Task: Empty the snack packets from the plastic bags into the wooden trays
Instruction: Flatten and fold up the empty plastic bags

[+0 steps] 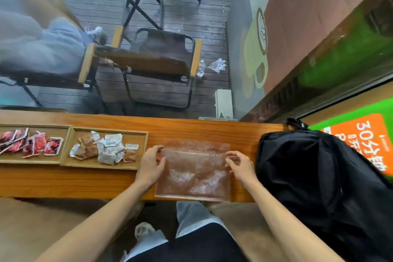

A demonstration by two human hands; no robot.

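Note:
A clear plastic bag [194, 173] lies flat on the wooden counter [212, 130], with a second clear bag [195, 144] under its far end. My left hand [151, 166] pinches the top bag's left edge. My right hand [240, 165] pinches its right edge. Both bags look empty. Left of the bags, a wooden tray [140, 134] holds several silver and brown snack packets [106, 150]. Further left, another wooden tray [66, 132] holds several red packets [32, 143].
A black backpack [319, 176] sits on the counter right of the bags, close to my right hand. Beyond the counter is a glass pane, with folding chairs [159, 57] and a seated person [38, 44] outside. My legs are below the counter's near edge.

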